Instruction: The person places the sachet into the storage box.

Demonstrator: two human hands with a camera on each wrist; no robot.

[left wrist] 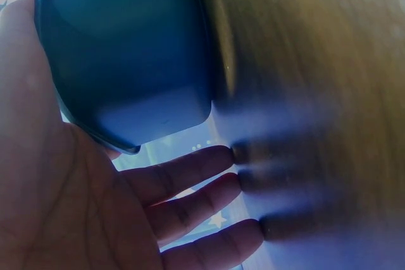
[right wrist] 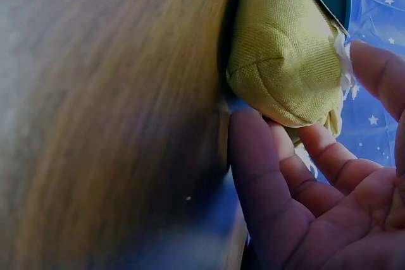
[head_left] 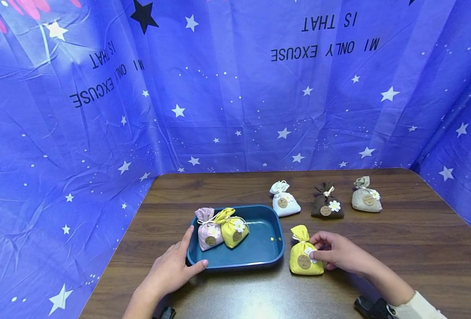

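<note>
My right hand [head_left: 341,251] is at a yellow drawstring sachet [head_left: 300,261] on the table, right of the tray. Its thumb lies on the white flower and its fingers are round the far side, pinching the sachet. The right wrist view shows the sachet's base [right wrist: 278,74] between thumb and fingers. My left hand [head_left: 171,268] touches the left corner of a dark blue tray [head_left: 255,261], index finger and thumb along the wall. Its other fingers [left wrist: 190,213] are loosely extended beside the tray. Inside the tray lean a pink sachet [head_left: 207,232] and another yellow sachet [head_left: 231,235].
Behind and right of the tray stand a white sachet [head_left: 285,206], a dark brown sachet [head_left: 327,208] and a grey-beige sachet [head_left: 366,201]. The wooden table [head_left: 415,248] ends at a blue star-printed curtain [head_left: 239,110].
</note>
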